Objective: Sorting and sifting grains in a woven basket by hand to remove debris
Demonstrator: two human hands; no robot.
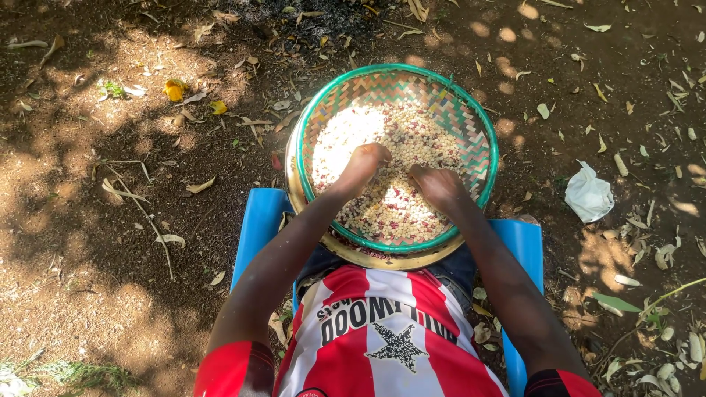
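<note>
Resting on grain (401,209) in woven tray (471,125) — left hand (362,165), right hand (437,185), fingers curled, grip unclear.

- The tray (471,129) is woven of flat strips, matt, with a smooth green rim that looks like plastic.
- A dull brass-coloured metal basin (382,259) shows beneath it at the near edge.
- The beans (397,206) are small, smooth and pale, a few dark red.
- The chair (259,220) is glossy blue plastic.
- The shirt (382,345) is smooth striped cloth, slightly shiny.
- The ground (110,242) is rough, dry dirt strewn with brittle leaves.
- A crumpled white bag (588,192) at the right looks like thin plastic.
</note>
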